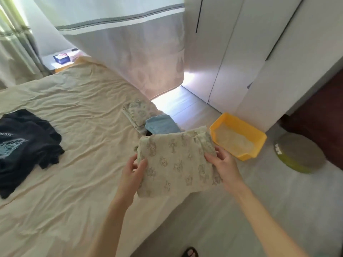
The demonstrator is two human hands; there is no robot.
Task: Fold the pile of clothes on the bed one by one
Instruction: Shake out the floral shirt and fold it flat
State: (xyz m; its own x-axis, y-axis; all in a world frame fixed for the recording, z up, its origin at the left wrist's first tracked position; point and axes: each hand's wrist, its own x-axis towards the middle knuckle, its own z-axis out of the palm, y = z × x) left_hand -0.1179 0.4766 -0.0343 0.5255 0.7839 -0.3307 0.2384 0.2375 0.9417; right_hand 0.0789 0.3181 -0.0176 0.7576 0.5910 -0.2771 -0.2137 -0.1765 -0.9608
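While two bare hands hold it over the near right corner of the cream-sheeted bed [78, 112], one folded pale-green cotton garment printed with small grey cartoon figures [176, 164] sits as a roughly square, flat packet, its far right edge bunched into loose folds. The left hand [132, 173] grips the packet's left edge, thumb on top and fingers curled beneath. The right hand [223, 164] holds the right edge, thumb lying across the cloth and fingers wrapped under it. Just beyond the packet, at the bed's right edge, lie two more folded pieces: one pale printed cloth [137, 112] of a similar pattern and one light-blue cloth [162, 125], touching each other. Well apart, at the left of the bed, one dark navy T-shirt with a pale-blue graphic [24, 145] lies crumpled and unfolded. On the grey floor stand one yellow plastic tray [239, 135] and one round green-rimmed cushion [297, 153].
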